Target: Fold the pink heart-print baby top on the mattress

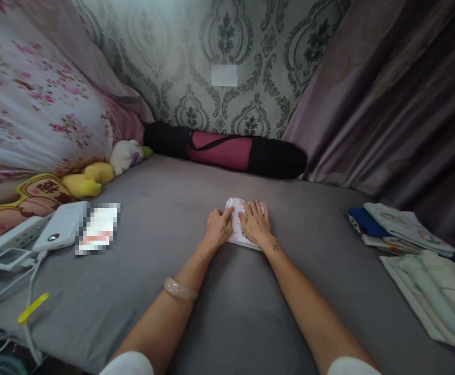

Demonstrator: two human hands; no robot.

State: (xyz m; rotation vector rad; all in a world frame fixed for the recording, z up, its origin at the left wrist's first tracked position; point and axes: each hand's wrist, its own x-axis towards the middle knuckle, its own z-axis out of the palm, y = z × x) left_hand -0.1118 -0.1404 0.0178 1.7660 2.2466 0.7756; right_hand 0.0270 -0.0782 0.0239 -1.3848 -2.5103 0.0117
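A small folded white cloth [235, 206] with a pink print lies on the grey bed sheet [164, 219], in the middle of the view. My left hand [218, 228] is at its left edge, with fingers curled and the thumb and forefinger closed on that edge. Flat on the right part of the cloth lies my right hand [256, 223], its fingers stretched out and apart. The palm hides some of the cloth's right side.
Folded printed cloths [407, 226] and a pale folded stack [438, 297] lie at the right. On the left are a power strip [14, 240], a white power bank [63, 226], cables and plush toys [90, 179]. A black and pink long bag [223, 151] rests along the wall.
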